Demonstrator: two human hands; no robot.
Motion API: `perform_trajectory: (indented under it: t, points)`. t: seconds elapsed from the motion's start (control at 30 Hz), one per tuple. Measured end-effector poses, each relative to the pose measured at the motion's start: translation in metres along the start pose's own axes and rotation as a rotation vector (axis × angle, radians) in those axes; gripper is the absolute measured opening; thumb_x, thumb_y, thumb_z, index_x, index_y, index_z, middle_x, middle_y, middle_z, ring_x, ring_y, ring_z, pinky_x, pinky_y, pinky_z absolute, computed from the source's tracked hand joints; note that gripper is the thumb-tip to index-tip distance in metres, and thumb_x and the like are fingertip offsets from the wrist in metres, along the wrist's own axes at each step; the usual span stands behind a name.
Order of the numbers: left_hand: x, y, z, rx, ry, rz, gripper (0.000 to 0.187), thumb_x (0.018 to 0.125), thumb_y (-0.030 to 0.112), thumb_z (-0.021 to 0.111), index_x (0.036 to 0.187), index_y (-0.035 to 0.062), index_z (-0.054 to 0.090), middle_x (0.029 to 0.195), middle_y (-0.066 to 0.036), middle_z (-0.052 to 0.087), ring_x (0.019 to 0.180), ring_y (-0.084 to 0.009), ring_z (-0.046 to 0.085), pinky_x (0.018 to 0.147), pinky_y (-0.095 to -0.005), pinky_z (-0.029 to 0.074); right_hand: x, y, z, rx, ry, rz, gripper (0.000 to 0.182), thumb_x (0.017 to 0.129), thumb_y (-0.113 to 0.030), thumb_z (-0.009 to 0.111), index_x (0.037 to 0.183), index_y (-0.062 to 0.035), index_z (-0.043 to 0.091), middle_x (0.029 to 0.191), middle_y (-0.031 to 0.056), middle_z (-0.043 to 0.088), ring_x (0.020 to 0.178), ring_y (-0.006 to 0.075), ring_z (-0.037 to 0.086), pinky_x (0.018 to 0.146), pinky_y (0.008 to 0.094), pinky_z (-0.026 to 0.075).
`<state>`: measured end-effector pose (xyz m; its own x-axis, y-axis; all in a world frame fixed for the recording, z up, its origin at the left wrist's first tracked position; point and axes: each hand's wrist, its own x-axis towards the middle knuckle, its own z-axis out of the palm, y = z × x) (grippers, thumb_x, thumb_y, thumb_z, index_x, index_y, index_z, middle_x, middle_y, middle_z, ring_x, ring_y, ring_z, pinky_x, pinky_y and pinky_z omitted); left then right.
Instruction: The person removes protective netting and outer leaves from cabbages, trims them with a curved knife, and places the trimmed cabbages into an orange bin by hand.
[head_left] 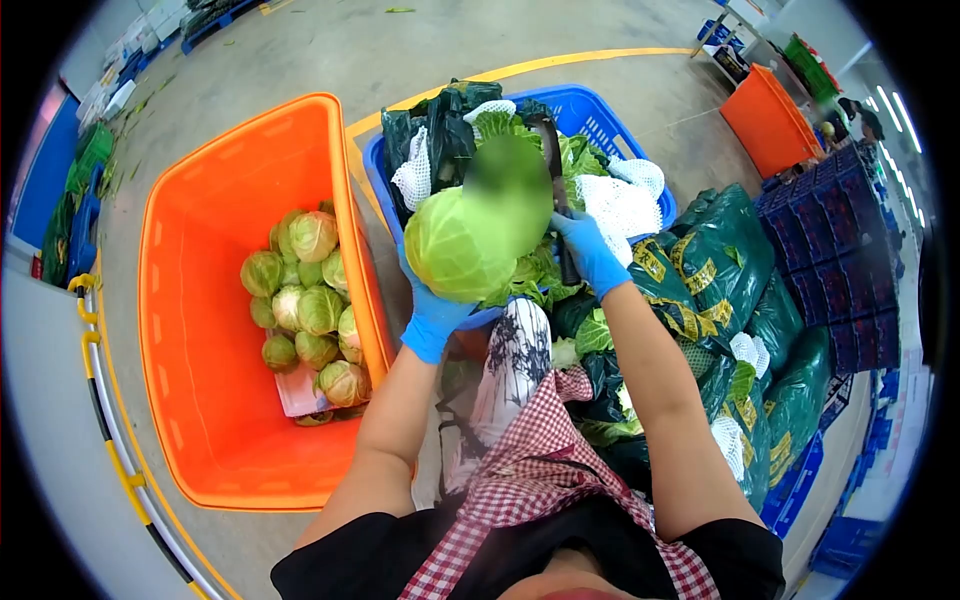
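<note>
The left hand [437,308], in a blue glove, is curled under the lower side of a large pale-green cabbage [458,250] and supports it, fingers bent around the curve and mostly hidden behind it. The cabbage is held up over the near part of a blue crate [602,122], in front of the wearer, and a blurred patch covers its upper right, so the outline there is hard to read. The right hand [592,252], gloved in blue too, is closed around the handle of a dark knife [556,185] just beside the cabbage — the blade points up and away from the wearer; whether its edge touches the cabbage cannot be told. Around and behind the cabbage, the crate holds loose green leaves [578,158], dark plastic bags [452,125] and white foam nets [618,205]. To the left stands a big orange bin [200,330] with a pile of smaller cabbages [315,308] against its right side. To the right lie dark green sacks [728,255] with yellow markings — bulging and heaped together — and beyond them rises a stack of dark blue crates [835,250]. A red-and-white checked apron [520,440] covers the wearer's front.
</note>
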<state>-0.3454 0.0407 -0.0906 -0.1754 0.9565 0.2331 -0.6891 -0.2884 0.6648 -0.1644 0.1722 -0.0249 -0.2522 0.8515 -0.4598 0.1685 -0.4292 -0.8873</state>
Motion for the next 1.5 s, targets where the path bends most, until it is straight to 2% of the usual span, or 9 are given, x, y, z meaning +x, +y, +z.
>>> perform_trajectory:
  t: [0.07,0.3,0.4,0.5,0.83,1.0,1.1,1.33,1.5]
  points:
    - [0.0,0.001,0.0,-0.421,-0.103,-0.113,0.065,0.091,0.055,0.036,0.14,0.0126,0.027,0.142,-0.01,0.035,0.129,-0.0281,0.036,0.105,-0.0473,0.031,-0.005,0.009,0.01,0.184,-0.159,0.089,0.058,0.075,-0.061,0.063,0.096,-0.0066,0.062,0.063,0.0021,0.055,0.047,0.0108,0.049,0.043,0.0241,0.04]
    - [0.011,0.004,0.01,-0.738,-0.238,-0.414,0.061,0.092,0.054,0.032,0.135,0.0116,0.039,0.137,-0.01,0.042,0.123,-0.0283,0.043,0.101,-0.0467,0.037,-0.033,0.028,0.017,0.38,-0.429,-0.013,0.043,0.08,-0.038,0.067,0.105,-0.0042,0.058,0.079,0.0039,0.061,0.06,0.0114,0.057,0.051,0.0238,0.045]
    - [0.009,-0.013,0.001,-0.092,0.177,-0.493,0.077,0.081,0.071,0.03,0.133,0.0157,0.044,0.137,-0.01,0.044,0.124,-0.0308,0.042,0.102,-0.0509,0.034,-0.034,0.021,0.021,0.263,-0.283,-0.038,0.042,0.077,-0.028,0.072,0.105,-0.0013,0.057,0.085,0.0054,0.062,0.072,0.0123,0.059,0.061,0.0229,0.046]
    - [0.006,0.0,-0.003,-0.788,-0.183,-0.433,0.059,0.092,0.053,0.034,0.134,0.0117,0.041,0.136,-0.011,0.044,0.121,-0.0293,0.045,0.1,-0.0468,0.039,-0.027,0.024,0.019,0.213,-0.187,-0.054,0.04,0.076,-0.023,0.074,0.105,-0.0003,0.058,0.087,0.0052,0.061,0.072,0.0117,0.058,0.062,0.0239,0.047]
    - [-0.001,-0.004,-0.011,-0.281,0.217,-0.354,0.078,0.08,0.067,0.043,0.137,0.0133,0.038,0.139,-0.01,0.04,0.126,-0.0313,0.039,0.105,-0.0486,0.032,-0.035,0.001,0.032,-0.417,0.184,-0.455,0.031,0.075,-0.011,0.068,0.103,0.0004,0.058,0.083,0.0045,0.063,0.073,0.0117,0.057,0.067,0.027,0.047]
    - [0.0,0.004,0.009,-0.666,0.296,-0.279,0.077,0.081,0.062,0.047,0.138,0.0119,0.035,0.138,-0.009,0.041,0.127,-0.0313,0.038,0.105,-0.0498,0.031,-0.017,-0.017,0.007,0.042,0.115,-0.302,0.032,0.072,-0.007,0.068,0.102,0.0004,0.059,0.084,0.0064,0.063,0.065,0.0123,0.057,0.053,0.027,0.046]
    - [-0.003,-0.005,-0.011,0.342,0.168,-0.124,0.062,0.089,0.047,0.044,0.139,0.0113,0.032,0.139,-0.009,0.04,0.128,-0.026,0.038,0.106,-0.043,0.031,-0.003,-0.008,-0.017,0.081,0.162,-0.172,0.03,0.073,-0.011,0.07,0.099,0.0006,0.06,0.082,0.0068,0.062,0.06,0.0143,0.057,0.051,0.0284,0.047]
    - [-0.001,0.013,-0.02,-0.953,0.24,-0.208,0.064,0.088,0.055,0.04,0.136,0.0135,0.037,0.138,-0.011,0.041,0.125,-0.0291,0.041,0.101,-0.0488,0.036,0.046,-0.026,-0.02,0.137,0.223,-0.081,0.057,0.073,-0.048,0.073,0.096,0.0011,0.057,0.075,0.0074,0.058,0.054,0.0169,0.056,0.047,0.0285,0.047]
    - [0.006,0.02,0.001,-0.755,0.292,-0.09,0.069,0.084,0.063,0.039,0.139,0.0211,0.033,0.142,-0.009,0.035,0.13,-0.0317,0.033,0.103,-0.0537,0.031,-0.001,-0.025,0.027,-0.109,0.167,-0.298,0.042,0.074,-0.039,0.075,0.085,-0.0057,0.052,0.062,0.001,0.05,0.049,0.0107,0.05,0.042,0.0262,0.041]
